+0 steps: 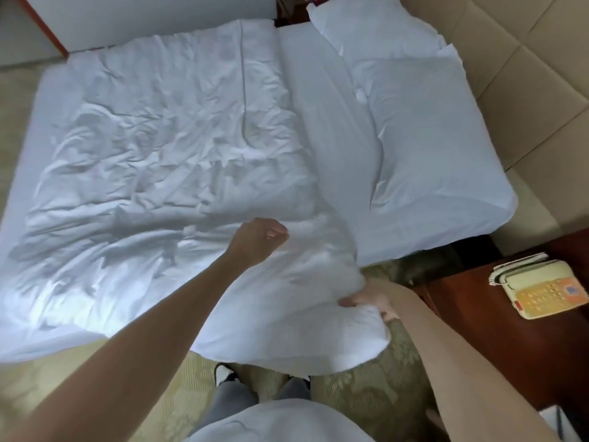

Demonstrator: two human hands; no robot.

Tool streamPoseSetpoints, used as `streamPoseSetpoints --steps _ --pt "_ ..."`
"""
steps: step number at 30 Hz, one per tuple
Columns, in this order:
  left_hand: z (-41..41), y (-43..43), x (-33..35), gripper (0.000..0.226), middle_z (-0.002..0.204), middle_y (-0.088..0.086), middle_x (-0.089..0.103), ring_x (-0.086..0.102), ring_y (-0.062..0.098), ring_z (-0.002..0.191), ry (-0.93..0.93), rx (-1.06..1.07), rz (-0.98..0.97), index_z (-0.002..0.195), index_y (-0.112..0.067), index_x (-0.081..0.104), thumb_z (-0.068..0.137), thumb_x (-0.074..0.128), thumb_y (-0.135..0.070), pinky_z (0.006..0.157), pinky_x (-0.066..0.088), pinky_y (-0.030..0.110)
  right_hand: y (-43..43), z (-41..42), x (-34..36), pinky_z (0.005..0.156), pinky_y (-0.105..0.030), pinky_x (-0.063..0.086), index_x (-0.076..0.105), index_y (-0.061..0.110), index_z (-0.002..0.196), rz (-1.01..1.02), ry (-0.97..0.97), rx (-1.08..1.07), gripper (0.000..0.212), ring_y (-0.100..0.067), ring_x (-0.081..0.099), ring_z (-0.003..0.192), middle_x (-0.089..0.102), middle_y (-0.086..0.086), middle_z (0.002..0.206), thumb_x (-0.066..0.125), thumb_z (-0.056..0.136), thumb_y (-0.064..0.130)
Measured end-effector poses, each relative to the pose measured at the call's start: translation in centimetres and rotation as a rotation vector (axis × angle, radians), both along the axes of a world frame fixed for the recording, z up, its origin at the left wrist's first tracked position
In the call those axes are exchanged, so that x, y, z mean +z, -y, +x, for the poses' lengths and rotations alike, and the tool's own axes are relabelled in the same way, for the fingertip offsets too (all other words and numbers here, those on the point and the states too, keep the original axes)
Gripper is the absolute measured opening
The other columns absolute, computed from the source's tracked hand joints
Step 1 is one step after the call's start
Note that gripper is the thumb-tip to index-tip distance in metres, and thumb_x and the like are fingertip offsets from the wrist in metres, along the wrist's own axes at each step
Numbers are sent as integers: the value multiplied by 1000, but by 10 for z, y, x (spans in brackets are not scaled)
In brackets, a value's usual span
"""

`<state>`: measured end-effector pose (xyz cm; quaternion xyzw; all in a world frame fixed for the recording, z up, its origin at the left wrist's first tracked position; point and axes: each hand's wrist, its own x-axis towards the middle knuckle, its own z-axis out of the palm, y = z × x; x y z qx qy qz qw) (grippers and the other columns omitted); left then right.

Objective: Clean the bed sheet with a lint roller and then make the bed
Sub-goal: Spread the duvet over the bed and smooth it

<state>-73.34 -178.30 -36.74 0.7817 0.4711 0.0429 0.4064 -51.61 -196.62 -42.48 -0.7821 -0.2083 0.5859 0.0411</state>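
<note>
One white duvet (153, 161), heavily creased, is spread from nine o'clock to centre. One left hand (258, 239) is fisted above it; whether fabric is held cannot be told. One smooth bed sheet (322, 122) strip is exposed at one o'clock. One right hand (366, 299) is clamped round the duvet corner at five o'clock. Two pillows are counted at two o'clock: far pillow (376, 36), near pillow (436, 132).

Bed (401, 240) is filling most of the frame. Wrinkled white duvet (143, 154) is lying across left and centre, its lower-right corner hanging off the edge. Near pillow (430, 129) and far pillow (373, 30) are lying upper right; a bare sheet (312, 90) strip is showing between.
</note>
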Motion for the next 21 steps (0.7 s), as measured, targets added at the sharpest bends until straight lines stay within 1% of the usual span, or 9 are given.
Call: streamPoseSetpoints --steps 2,5,7,11,13,15,17,19,21 --pt "-6 9 -10 13 98 -8 78 72 8 97 -9 17 -42 100 -22 78 91 73 -31 95 55 33 48 13 -26 80 -38 59 65 5 108 -89 234 -117 38 -28 67 89 67 -10 96 79 82 28" --pt "-34 20 -22 13 102 -9 78 71 7 99 -124 21 -34 98 -26 78 91 71 -34 93 55 31 87 17 -50 87 -41 54 62 6 102 -131 491 23 17 -32 64 95 60 -9 93 59 89 17" --pt "-60 24 -29 11 101 -11 77 71 7 100 -178 45 -47 96 -28 78 91 71 -36 91 55 32 86 9 -57 81 -34 52 62 8 93 -94 469 114 13 -29 64 95 63 -8 94 54 92 18" --pt "-116 31 -36 15 100 -16 76 70 7 101 -246 114 -106 91 -36 75 85 68 -48 95 54 36 39 -28 -68 53 -26 38 47 15 61 51 333 291 30 -18 58 66 57 -2 70 53 90 20" --pt "-146 35 -36 23 101 -20 75 69 5 102 -238 182 -132 88 -42 71 76 60 -58 95 55 37 7 -59 -66 58 -27 39 51 15 67 171 261 304 25 -20 59 69 57 -1 74 56 91 22" --pt "-183 39 -38 24 101 -20 74 69 6 102 -221 262 -152 93 -39 73 80 63 -57 94 56 38 -25 -98 -58 75 -29 48 62 17 98 251 189 299 14 -23 64 92 62 0 98 61 92 29" --pt "-225 44 -41 19 101 -19 74 69 6 101 -210 351 -166 100 -34 75 89 68 -48 93 56 37 -54 -139 -51 79 -30 48 58 18 119 258 138 319 30 -20 61 98 58 -1 114 64 93 32" --pt "-271 50 -46 18 101 -20 73 68 3 100 -199 427 -158 102 -32 76 91 68 -44 90 55 30 -82 -185 -41 76 -29 47 57 17 123 271 121 393 33 -20 61 94 58 -2 117 65 94 31" --pt "-321 56 -54 17 98 -17 73 67 -1 90 -164 499 -167 102 -27 76 93 68 -39 75 51 11 -105 -234 -36 78 -32 50 59 17 120 281 102 429 33 -20 63 91 63 -4 115 67 91 32"
